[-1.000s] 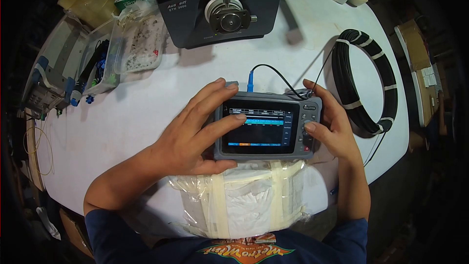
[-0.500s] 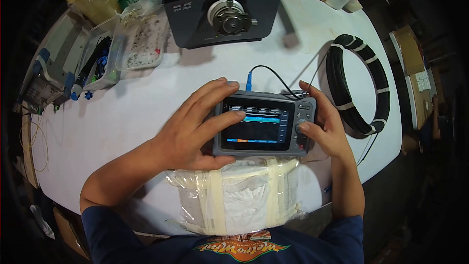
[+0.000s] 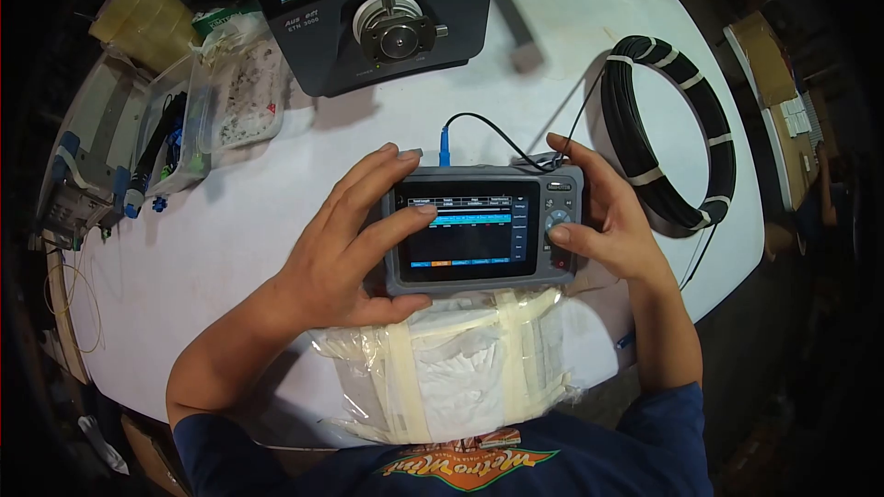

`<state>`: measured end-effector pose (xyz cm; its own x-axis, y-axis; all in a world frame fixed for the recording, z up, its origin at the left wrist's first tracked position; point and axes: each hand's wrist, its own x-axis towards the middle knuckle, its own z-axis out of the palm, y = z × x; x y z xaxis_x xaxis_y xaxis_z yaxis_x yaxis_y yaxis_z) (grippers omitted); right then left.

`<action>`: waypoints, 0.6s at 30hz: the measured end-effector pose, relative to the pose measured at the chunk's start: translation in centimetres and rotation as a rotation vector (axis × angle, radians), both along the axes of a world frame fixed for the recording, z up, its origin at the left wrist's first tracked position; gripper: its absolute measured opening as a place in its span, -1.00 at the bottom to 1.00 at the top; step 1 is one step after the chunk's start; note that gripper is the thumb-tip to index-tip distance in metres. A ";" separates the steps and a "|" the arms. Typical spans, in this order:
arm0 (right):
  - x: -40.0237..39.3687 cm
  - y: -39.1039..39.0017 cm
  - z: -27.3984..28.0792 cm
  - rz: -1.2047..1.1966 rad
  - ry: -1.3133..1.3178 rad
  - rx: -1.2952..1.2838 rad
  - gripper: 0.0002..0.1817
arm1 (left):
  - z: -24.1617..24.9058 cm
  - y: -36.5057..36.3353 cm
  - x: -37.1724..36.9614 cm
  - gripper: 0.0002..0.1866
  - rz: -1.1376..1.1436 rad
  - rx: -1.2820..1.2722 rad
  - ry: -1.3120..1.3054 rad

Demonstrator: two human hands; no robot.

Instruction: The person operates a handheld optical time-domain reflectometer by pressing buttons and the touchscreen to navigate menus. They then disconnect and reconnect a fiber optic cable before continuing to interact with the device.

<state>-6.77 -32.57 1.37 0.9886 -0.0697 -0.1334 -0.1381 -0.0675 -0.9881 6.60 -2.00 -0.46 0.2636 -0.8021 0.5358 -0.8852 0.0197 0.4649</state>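
Note:
A grey handheld optical tester [image 3: 474,246] with a lit screen rests on its back edge against a plastic-wrapped, taped bundle [image 3: 460,373]. My left hand [image 3: 331,262] spans its left side, thumb along the bottom edge, index finger over the screen, other fingers at the top left corner. Around the right side my right hand [image 3: 612,221] is closed, its thumb on the round button pad and its fingers behind. A blue fiber connector [image 3: 444,145] stands in the tester's top edge. From it a thin black cable [image 3: 502,132] curves toward my right fingertips.
A tied coil of black cable [image 3: 630,120] lies at the right. At the back stands a dark machine [image 3: 313,60] with a screen and round metal fixture. Plastic containers [image 3: 210,124], tape rolls [image 3: 147,11] and a metal device [image 3: 83,184] are at the left.
The view has shifted, so the tester and both hands appear slightly further left and the machine higher. Both hands keep about the same hold on the tester.

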 end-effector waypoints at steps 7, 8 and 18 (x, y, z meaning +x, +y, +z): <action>0.3 -0.5 -0.5 0.026 -0.056 -0.038 0.00 | 0.2 0.0 0.1 -0.15 0.004 0.005 0.005; 0.2 -0.5 -0.6 0.019 -0.045 -0.017 -0.01 | 0.2 0.0 0.1 -0.15 0.008 0.006 0.005; 0.2 -0.3 -0.4 0.008 -0.025 -0.070 -0.02 | 0.2 -0.1 0.2 -0.18 0.002 -0.008 -0.021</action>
<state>-6.57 -32.85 1.02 0.9922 -0.0697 -0.1036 -0.1125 -0.1377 -0.9841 6.75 -2.12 -0.24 0.2536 -0.7975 0.5474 -0.8949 0.0213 0.4457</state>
